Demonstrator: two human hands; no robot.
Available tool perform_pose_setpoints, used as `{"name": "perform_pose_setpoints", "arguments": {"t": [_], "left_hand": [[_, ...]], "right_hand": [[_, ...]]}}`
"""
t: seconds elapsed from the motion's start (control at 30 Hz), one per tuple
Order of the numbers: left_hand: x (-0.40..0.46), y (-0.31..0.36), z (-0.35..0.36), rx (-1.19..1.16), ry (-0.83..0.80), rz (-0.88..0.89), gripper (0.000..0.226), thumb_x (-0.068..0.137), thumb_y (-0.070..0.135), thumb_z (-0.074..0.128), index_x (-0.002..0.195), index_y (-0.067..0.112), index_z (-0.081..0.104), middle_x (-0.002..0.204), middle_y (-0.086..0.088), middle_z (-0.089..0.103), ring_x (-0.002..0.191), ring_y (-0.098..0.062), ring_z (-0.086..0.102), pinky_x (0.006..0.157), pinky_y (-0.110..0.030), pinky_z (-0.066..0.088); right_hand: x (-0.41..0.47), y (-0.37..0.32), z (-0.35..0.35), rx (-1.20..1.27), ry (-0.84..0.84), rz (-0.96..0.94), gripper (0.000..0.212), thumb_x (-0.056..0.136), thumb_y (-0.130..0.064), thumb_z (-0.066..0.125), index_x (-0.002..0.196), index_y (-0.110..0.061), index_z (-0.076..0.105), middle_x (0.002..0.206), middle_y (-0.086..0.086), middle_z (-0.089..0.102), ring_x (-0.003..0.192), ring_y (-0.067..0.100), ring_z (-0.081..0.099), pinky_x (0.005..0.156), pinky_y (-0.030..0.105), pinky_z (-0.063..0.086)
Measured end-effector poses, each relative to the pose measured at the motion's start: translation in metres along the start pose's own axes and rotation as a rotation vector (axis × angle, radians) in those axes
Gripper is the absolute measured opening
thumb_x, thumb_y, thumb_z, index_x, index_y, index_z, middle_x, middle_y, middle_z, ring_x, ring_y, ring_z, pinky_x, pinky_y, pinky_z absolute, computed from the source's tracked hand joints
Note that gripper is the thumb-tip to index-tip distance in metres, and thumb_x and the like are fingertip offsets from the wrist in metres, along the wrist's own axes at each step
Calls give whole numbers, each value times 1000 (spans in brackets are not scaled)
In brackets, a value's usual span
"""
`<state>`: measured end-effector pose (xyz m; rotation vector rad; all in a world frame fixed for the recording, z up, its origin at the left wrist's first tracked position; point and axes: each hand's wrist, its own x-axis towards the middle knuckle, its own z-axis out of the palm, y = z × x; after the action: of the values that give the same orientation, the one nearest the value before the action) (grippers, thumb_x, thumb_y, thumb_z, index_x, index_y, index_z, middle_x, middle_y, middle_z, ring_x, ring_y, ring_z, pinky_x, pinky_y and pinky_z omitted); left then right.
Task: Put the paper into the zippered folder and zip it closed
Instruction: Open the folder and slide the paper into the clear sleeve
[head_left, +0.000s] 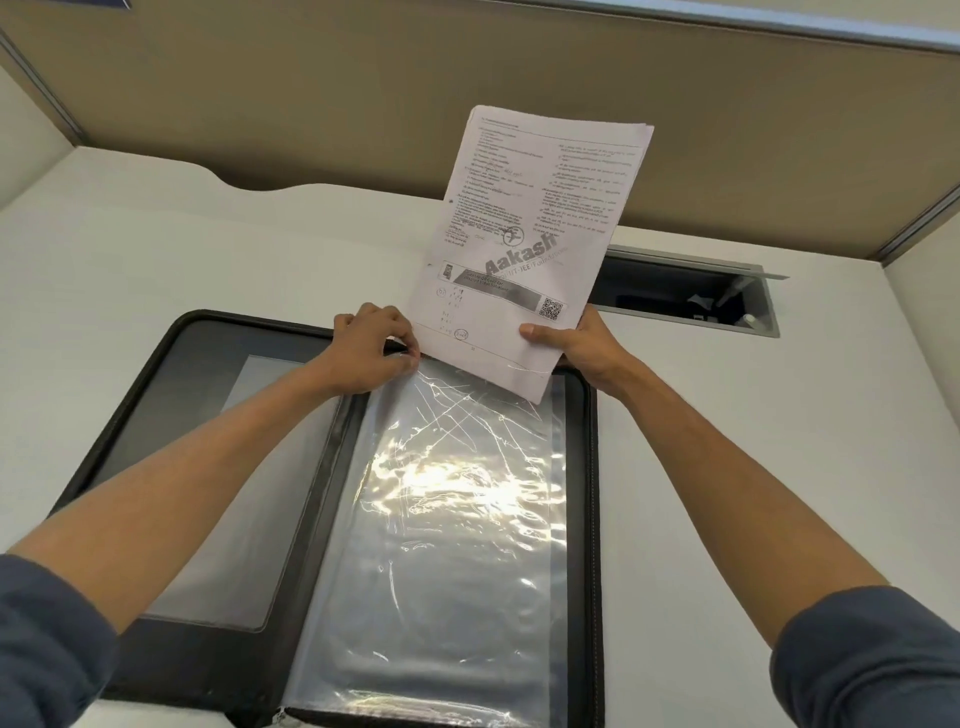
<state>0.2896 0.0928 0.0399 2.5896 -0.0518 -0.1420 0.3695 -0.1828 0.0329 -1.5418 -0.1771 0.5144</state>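
Observation:
A black zippered folder (171, 374) lies open on the white desk, its right half covered by shiny clear plastic sleeves (447, 499). My right hand (582, 345) grips a stack of printed paper (530, 234) by its lower right corner and holds it tilted above the sleeve's top edge. The paper's bottom corner dips just behind the plastic. My left hand (371, 348) pinches the sleeve's top left corner at the folder's far edge.
The white desk (130, 260) meets a tan partition wall (363, 93) behind. A grey cable hatch (691, 299) stands open in the desk, right of the paper. A clear pocket (228, 467) sits on the folder's left half.

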Motion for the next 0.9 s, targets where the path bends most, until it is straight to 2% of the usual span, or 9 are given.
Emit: {"name": "perform_pose_setpoints", "arguments": {"t": [0.13,0.2,0.33,0.5,0.6,0.73,0.8,0.83,0.9], "left_hand": [[-7,-3,-3,-166,-2,17,5,82,12,69,82,17,71,91,11,62,103,-18,50,97,-41,42],[-9,-3,-4,-188,-2,25,5,83,10,69,84,15,71,89,7,65,101,-19,53,93,-44,46],[-9,-6,-6,-180,-13,2,7,85,14,70,92,13,72,94,0,65,100,-20,59,98,-42,47],[-8,-7,-10,-118,-42,17,9,87,13,64,93,17,70,87,22,61,90,3,58,111,-43,34],[-7,-9,-9,-168,-14,-59,16,86,8,62,99,16,65,85,14,67,94,-10,64,111,-45,33],[-5,-11,-5,-326,8,-229,35,86,11,53,117,21,42,83,-2,74,96,-21,59,105,-46,35],[-2,-11,-8,-390,-28,-274,39,90,20,48,128,22,43,83,-4,74,96,-18,59,97,-39,38],[0,-11,-9,-439,-53,-276,32,93,24,48,124,17,52,79,-3,74,89,-14,61,90,-35,41],[3,-12,-11,-505,-91,-278,27,96,30,52,93,9,69,68,0,71,70,-7,58,74,-26,42]], "right_hand": [[-3,5,-1,46,10,-2,32,81,-3,74,105,-22,64,106,3,72,95,20,71,73,37,60],[-4,5,-1,38,5,-3,31,82,-3,73,104,-22,64,106,3,72,94,19,71,71,34,60],[-2,2,-1,-26,-40,6,31,82,-5,73,106,-22,63,109,4,71,93,17,71,72,33,60],[3,-5,-2,1,-73,41,35,82,-6,73,113,-18,61,106,1,72,94,18,71,72,34,60],[4,-3,-3,24,-94,61,38,83,-5,73,116,-18,60,110,5,70,98,21,70,74,38,60],[4,1,-4,0,-130,96,36,83,-7,72,116,-18,61,112,9,70,102,26,68,76,40,60],[3,2,-4,-14,-139,102,36,83,-8,73,116,-18,61,112,9,70,101,26,68,74,39,60],[4,1,-4,-20,-143,104,36,83,-8,73,116,-18,62,112,9,70,101,26,68,73,38,60],[5,0,-4,-38,-152,109,36,82,-9,74,115,-19,62,111,7,71,100,25,69,72,38,60]]}}
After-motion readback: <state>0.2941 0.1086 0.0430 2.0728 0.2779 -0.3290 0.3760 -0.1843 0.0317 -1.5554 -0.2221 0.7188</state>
